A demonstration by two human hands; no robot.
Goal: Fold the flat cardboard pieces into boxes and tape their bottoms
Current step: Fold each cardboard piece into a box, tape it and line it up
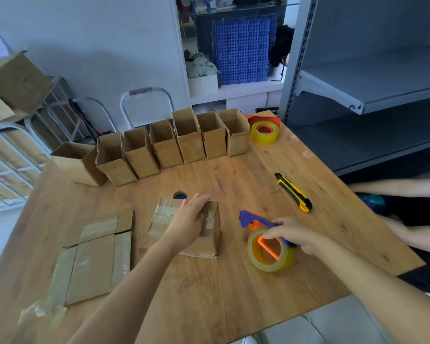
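Right hand (293, 233) grips tape dispenser (260, 259); left hand (191, 219) rests flat atop taped box (163, 216), mid-table (233, 294).

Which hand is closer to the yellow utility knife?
Right. The right hand grips the tape dispenser close to the utility knife, on its near side; the left hand rests on the box, farther off to the left.

Left hand (193, 219) flat, right hand (294, 234) gripping

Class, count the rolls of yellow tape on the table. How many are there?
2: one tape roll lies at the table's far edge beside the box row; the other roll sits in the dispenser gripped by the right hand.
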